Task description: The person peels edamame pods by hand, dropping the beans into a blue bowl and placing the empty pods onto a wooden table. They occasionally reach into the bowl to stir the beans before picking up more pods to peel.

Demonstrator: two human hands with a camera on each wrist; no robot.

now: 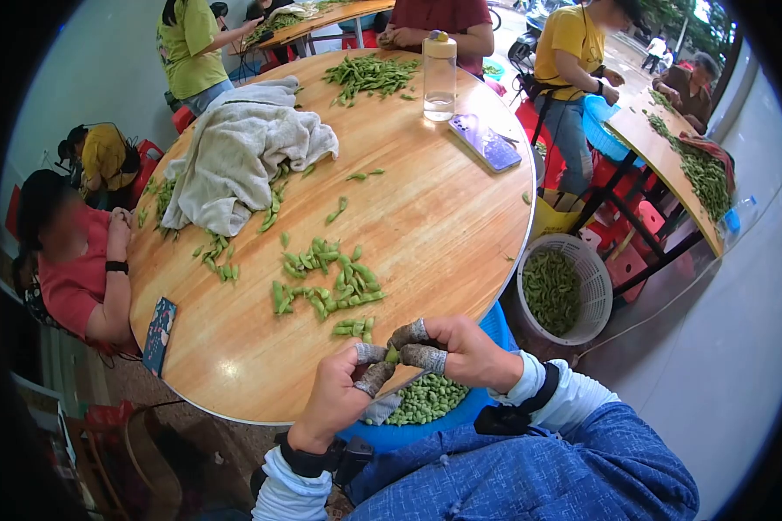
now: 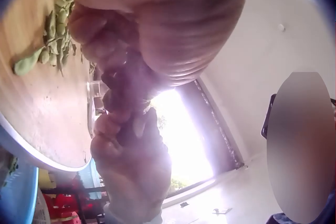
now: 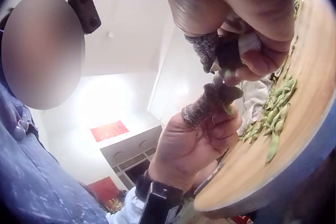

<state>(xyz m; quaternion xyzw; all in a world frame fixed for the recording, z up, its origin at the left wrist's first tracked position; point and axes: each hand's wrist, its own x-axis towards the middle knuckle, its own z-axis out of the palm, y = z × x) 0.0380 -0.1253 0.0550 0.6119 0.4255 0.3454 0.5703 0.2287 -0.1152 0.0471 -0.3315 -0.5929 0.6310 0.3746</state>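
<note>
Over the table's near edge, my left hand (image 1: 328, 392) and right hand (image 1: 476, 354) meet fingertip to fingertip. Between them they pinch a green soybean pod (image 1: 392, 355), mostly hidden by the fingers. Grey knitted finger covers (image 1: 423, 357) wrap the thumbs and forefingers. The right wrist view also shows the left hand (image 3: 191, 142) and the pinching fingers close up. Below the hands, a blue basin (image 1: 465, 421) holds shelled green beans (image 1: 430, 397). A small cluster of pods (image 1: 354, 328) lies on the table just beyond my fingers.
More pods (image 1: 326, 276) are scattered on the round wooden table (image 1: 443, 226). A grey cloth (image 1: 235, 156), a water bottle (image 1: 440, 82) and two phones, one purple (image 1: 485, 143), one dark patterned (image 1: 159, 337), lie around it. A white basket (image 1: 595, 300) of pods stands right. People sit nearby.
</note>
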